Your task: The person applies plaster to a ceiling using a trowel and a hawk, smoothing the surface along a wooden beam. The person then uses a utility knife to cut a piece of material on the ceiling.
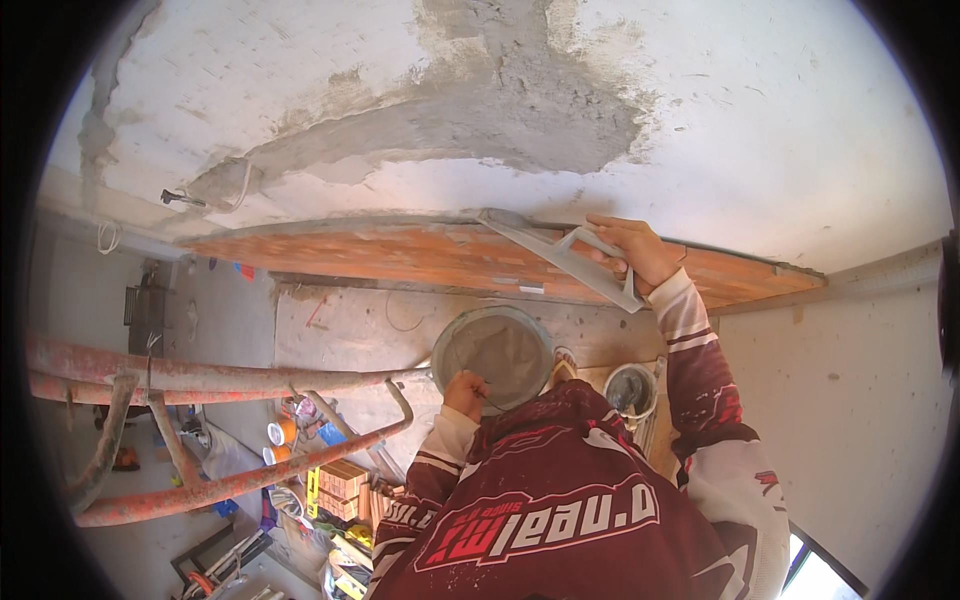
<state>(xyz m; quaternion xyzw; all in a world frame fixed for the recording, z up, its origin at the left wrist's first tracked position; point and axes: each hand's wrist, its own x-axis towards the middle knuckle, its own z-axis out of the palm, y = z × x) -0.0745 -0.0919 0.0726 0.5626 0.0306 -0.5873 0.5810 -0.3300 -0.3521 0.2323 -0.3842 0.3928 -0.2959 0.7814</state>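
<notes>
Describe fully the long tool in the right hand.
The pale grey tool looks like plastic: a long, narrow blade with a handle along its back, gripped by the right hand. It slants, far end leftward, before orange brickwork. Grey mortar shows at that end; whether it touches the wall is unclear.

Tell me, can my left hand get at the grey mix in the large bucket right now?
Probably yes: your left hand is at the near side of the large bucket and most of the grey mix lies uncovered, though that hand looks closed and may need to open.
</notes>
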